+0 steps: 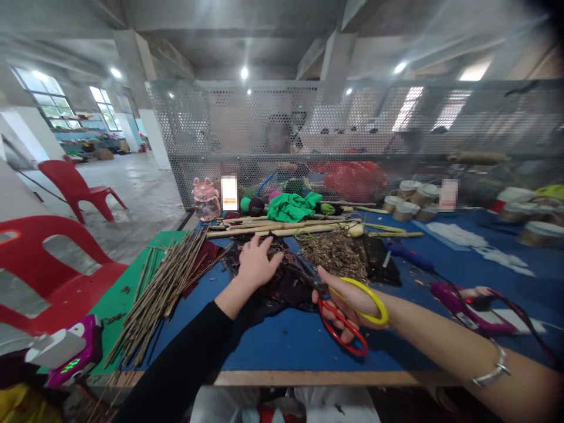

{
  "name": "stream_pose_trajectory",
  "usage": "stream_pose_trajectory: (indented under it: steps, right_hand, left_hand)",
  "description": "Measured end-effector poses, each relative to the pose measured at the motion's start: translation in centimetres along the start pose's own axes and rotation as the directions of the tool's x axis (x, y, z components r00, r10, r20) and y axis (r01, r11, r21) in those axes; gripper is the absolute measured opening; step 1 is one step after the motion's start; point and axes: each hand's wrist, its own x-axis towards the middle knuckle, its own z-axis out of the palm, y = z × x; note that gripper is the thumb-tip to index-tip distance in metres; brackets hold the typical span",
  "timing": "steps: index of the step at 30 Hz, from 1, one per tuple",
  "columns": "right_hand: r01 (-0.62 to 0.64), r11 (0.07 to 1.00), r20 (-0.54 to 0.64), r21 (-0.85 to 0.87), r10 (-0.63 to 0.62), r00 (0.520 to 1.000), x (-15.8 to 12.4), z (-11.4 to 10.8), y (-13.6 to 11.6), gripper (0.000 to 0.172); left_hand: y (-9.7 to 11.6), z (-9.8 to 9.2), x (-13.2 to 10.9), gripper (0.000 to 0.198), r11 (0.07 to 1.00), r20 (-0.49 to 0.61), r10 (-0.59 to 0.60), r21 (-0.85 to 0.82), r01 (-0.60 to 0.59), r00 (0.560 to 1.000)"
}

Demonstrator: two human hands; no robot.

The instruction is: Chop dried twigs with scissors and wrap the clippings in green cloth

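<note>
My left hand point(259, 262) lies palm down over a dark cloth point(268, 305) strewn with small brown bits. Its fingers are spread apart, and whatever lies under the palm is hidden. Scissors point(374, 298) with one yellow and one red handle loop are held in my right hand point(341, 296). Their dark blades point left, over the cloth and towards my left hand. A heap of short cut brown pieces point(337, 255) lies just beyond the scissors. Left of the cloth, a bundle of long thin brown sticks point(163, 288) lies slantwise across the table.
Pale thick stalks point(247, 226) lie across the back, near green cloth point(293, 205) and a pink bottle point(206, 200). Lidded tubs point(405, 210), a blue glue gun point(412, 255) and a purple power strip point(476, 308) are at right. Perforated metal panels point(247, 129) stand behind the table.
</note>
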Motion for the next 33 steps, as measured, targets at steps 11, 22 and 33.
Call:
stream_pose_trajectory:
  steps: [11,22,33]
  right_hand:
    - [-0.033,0.999,0.009,0.008,0.033,0.999,2.3,-1.0,0.9,0.065]
    - [-0.028,0.989,0.092,-0.147,0.042,0.995,1.8,-0.2,-0.2,0.066]
    - [-0.149,0.977,0.130,-0.150,0.169,0.977,3.4,0.6,-3.1,0.075]
  left_hand:
    - [-3.4,0.2,-0.1,0.030,0.953,0.226,0.301,-0.036,-0.301,0.926]
    - [-3.8,0.9,-1.6,0.033,0.985,0.193,0.146,-0.123,-0.124,0.970]
    - [-4.0,1.1,-1.4,0.027,0.939,0.062,0.240,-0.269,-0.215,0.969]
